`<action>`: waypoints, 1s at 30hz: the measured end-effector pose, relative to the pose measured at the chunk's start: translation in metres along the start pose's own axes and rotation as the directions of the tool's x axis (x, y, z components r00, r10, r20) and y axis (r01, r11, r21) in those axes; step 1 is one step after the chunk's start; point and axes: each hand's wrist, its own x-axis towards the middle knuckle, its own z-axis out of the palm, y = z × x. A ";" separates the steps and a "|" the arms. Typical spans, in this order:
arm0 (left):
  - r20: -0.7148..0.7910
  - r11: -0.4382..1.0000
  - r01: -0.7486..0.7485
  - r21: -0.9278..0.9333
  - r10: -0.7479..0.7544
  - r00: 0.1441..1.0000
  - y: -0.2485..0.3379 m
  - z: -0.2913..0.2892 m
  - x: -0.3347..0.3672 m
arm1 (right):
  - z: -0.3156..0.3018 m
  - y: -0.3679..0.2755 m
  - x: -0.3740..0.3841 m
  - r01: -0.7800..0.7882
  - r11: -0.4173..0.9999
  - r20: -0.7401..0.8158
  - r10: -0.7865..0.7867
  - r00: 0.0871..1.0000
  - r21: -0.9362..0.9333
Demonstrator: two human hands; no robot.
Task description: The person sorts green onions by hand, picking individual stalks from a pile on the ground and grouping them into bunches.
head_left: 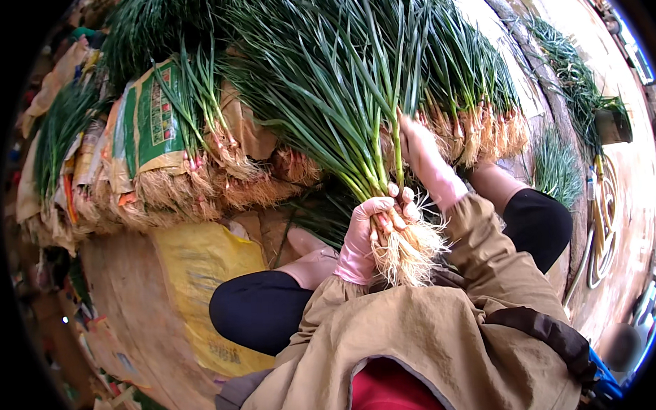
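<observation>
My left hand (369, 232) is wrapped round the lower stems of a bunch of spring onions (355, 142), just above the roots. Pale, stringy roots (409, 256) hang below the fist, close to my lap. Long green leaves fan out away from me. My right hand (429, 158) is higher up, on the right side of the bunch, with its fingers closed at a single stem (397, 148). That stem stands slightly apart from the others. The right fingertips are partly hidden by the stem.
Rooted spring onions lie in piles on the left (176, 188) and right (477, 127), some over a green printed sack (155, 117). A yellow sack (208, 281) lies left of my knee. Loose greens (558, 168) and a coiled hose (603, 224) are on the right.
</observation>
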 end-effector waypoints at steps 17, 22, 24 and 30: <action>-0.331 0.782 0.125 0.610 0.108 0.937 0.021 -0.030 0.008 | 0.185 -0.084 -0.055 0.678 0.259 0.583 -0.358 0.729 -0.688; -0.252 0.741 0.135 0.658 0.047 0.967 0.032 -0.079 0.005 | 0.212 -0.064 -0.021 0.833 0.265 0.664 -0.507 0.549 -0.487; -0.250 0.797 0.090 0.597 0.079 0.965 0.030 -0.060 0.017 | 0.155 -0.086 -0.038 0.805 0.228 0.618 -0.538 0.573 -0.548; -0.141 0.948 -0.031 0.317 0.080 0.987 0.016 -0.025 0.019 | -0.067 -0.058 0.047 -0.031 0.023 -0.038 -0.492 0.870 -0.999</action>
